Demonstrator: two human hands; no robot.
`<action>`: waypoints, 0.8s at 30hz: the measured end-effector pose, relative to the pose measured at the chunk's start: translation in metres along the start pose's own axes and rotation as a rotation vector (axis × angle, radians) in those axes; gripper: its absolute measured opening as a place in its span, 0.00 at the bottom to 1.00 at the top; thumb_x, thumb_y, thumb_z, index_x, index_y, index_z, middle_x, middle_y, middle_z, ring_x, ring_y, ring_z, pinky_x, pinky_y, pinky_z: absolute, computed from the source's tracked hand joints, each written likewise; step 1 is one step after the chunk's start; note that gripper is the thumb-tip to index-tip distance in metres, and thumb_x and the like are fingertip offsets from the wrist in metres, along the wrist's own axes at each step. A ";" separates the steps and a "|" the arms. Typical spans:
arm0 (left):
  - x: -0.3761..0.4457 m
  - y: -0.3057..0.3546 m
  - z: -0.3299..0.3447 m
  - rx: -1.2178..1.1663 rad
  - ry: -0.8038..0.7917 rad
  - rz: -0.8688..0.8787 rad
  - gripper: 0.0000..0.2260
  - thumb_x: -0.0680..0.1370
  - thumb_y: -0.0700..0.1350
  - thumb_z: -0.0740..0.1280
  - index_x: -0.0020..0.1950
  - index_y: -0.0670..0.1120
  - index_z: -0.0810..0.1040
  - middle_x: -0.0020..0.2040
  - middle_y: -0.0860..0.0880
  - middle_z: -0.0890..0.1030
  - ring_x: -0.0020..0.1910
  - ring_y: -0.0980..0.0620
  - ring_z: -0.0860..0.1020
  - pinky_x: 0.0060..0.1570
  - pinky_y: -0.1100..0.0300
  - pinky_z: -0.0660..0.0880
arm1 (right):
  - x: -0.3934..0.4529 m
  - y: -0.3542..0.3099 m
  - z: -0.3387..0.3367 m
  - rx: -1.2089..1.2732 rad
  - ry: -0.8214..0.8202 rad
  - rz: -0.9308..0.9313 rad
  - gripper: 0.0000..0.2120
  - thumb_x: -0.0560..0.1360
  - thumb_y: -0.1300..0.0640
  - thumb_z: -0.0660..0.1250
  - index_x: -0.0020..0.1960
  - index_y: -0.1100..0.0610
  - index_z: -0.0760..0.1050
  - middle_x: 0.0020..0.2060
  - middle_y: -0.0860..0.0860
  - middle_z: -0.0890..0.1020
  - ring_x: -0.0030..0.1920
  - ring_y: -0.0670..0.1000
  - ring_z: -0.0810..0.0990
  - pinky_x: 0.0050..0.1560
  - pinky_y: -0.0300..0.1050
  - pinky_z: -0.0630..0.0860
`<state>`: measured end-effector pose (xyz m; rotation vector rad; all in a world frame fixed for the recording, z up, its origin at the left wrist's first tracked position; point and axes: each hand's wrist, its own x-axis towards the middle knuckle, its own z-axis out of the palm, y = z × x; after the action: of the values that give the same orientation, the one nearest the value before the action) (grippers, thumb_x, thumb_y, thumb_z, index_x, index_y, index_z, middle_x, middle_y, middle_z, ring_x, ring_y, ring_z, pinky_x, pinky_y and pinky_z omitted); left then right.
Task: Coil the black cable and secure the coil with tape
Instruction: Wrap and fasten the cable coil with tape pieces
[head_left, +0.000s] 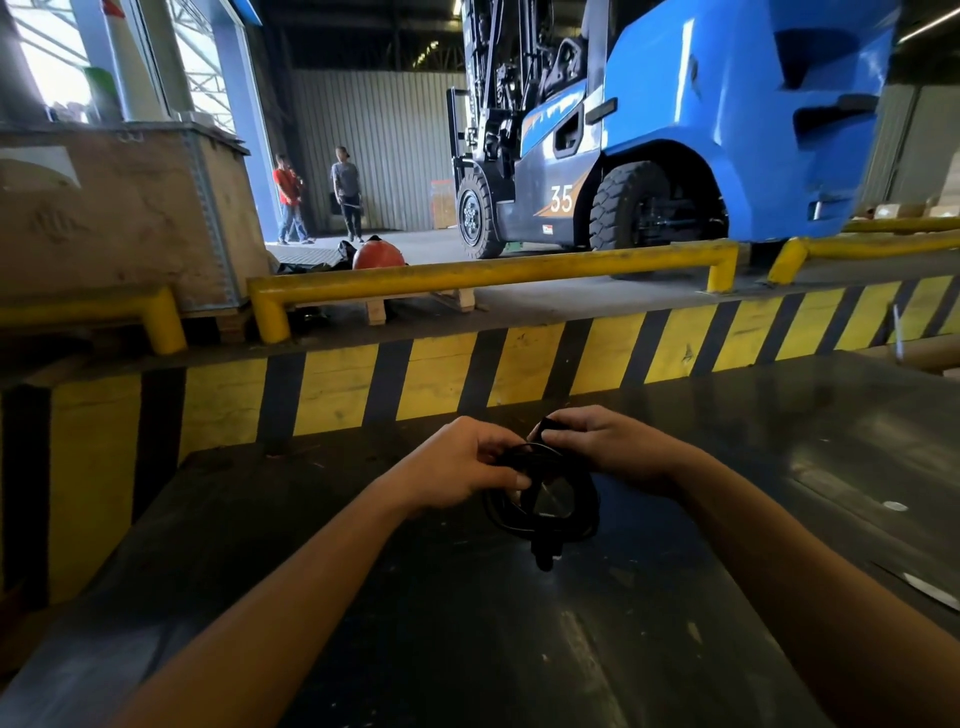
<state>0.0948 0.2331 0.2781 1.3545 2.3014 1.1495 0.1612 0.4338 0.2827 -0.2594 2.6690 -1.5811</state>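
Dim interior, blown-out daylight upper left, glare on dark tabletop (649, 597), fisheye-bent edges.

The coil (540, 499) hangs just above the counter (519, 649), between the left hand (462, 462) and the right hand (602, 441), near the counter's middle. Behind the counter runs a kerb (467, 374), with rails (488, 270) on top of it. A crate (119, 218) stands behind the rails at the left, a forklift (675, 140) at the right. Two people (317, 195) stand far back between them
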 end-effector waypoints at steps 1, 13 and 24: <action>0.000 0.000 0.000 -0.018 0.011 -0.005 0.12 0.73 0.39 0.70 0.56 0.48 0.79 0.50 0.51 0.83 0.49 0.59 0.81 0.49 0.70 0.75 | 0.000 0.000 0.002 0.014 0.004 0.005 0.12 0.79 0.56 0.58 0.58 0.58 0.75 0.51 0.57 0.81 0.53 0.53 0.81 0.55 0.48 0.78; 0.001 0.010 -0.009 -0.163 0.014 0.012 0.25 0.73 0.36 0.70 0.60 0.61 0.71 0.54 0.54 0.82 0.53 0.59 0.80 0.47 0.70 0.75 | -0.003 -0.012 -0.004 -0.008 -0.073 -0.030 0.29 0.73 0.63 0.67 0.70 0.52 0.60 0.60 0.56 0.74 0.57 0.55 0.78 0.59 0.49 0.77; 0.006 0.004 -0.001 -0.328 0.114 -0.102 0.16 0.74 0.36 0.68 0.60 0.49 0.77 0.53 0.50 0.83 0.45 0.57 0.82 0.44 0.61 0.76 | -0.001 -0.004 0.001 -0.080 0.116 -0.045 0.37 0.72 0.57 0.70 0.73 0.51 0.52 0.54 0.51 0.78 0.54 0.51 0.80 0.53 0.44 0.78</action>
<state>0.0934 0.2384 0.2823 1.0645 2.1052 1.5230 0.1632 0.4316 0.2854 -0.2391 2.8378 -1.5499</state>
